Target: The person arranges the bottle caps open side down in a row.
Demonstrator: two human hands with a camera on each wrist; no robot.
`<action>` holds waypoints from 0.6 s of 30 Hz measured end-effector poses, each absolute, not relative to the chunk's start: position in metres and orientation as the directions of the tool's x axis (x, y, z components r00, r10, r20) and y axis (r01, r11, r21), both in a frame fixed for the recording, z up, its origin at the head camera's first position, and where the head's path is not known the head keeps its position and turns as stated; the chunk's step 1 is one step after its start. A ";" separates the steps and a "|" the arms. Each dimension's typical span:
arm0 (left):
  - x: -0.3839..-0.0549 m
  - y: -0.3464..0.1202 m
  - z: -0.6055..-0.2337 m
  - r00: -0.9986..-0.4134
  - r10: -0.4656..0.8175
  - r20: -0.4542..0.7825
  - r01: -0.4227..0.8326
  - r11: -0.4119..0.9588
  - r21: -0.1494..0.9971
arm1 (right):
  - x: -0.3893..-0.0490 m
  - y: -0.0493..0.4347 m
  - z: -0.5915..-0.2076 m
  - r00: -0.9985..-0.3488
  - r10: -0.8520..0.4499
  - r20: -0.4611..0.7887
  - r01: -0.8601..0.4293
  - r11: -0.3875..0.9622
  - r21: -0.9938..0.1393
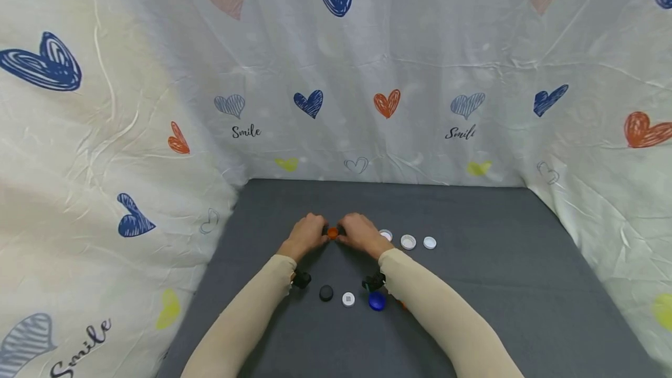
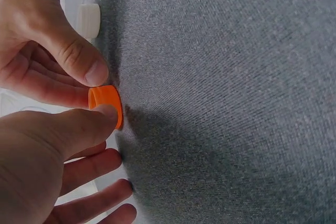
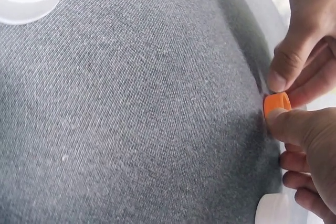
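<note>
An orange bottle cap (image 1: 333, 233) stands between my two hands at the middle of the grey cloth. My left hand (image 1: 307, 234) pinches its left side between thumb and fingers. From the right, my right hand (image 1: 361, 232) pinches the same cap. In the left wrist view the cap (image 2: 107, 98) shows its hollow side, low at the cloth, a thumb pressed to each end. The right wrist view has the cap (image 3: 275, 103) at the right edge, partly covered by a thumb.
White caps (image 1: 408, 242) line up right of my right hand, one partly behind it. Nearer lie a black cap (image 1: 326, 293), a small white cap (image 1: 348, 299) and a blue cap (image 1: 377, 301). A bit of orange shows beside my right sleeve. A heart-printed curtain (image 1: 357, 133) surrounds the table.
</note>
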State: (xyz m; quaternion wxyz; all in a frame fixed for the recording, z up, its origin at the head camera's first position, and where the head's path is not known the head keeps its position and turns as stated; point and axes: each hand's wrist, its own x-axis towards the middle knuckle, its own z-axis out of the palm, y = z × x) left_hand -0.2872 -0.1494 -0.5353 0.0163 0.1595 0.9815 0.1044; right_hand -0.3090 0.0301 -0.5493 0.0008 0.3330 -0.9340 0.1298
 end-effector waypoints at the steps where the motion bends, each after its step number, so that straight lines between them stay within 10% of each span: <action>1: -0.288 -0.149 -0.536 -0.948 0.317 0.005 0.311 0.927 0.211 | -0.309 0.029 -0.549 -0.782 -0.617 0.086 -0.618 0.750 -0.237; 18: -0.286 -0.147 -0.538 -0.950 0.311 0.029 0.310 0.927 0.211 | -0.304 0.026 -0.550 -0.796 -0.587 0.148 -0.604 0.760 -0.240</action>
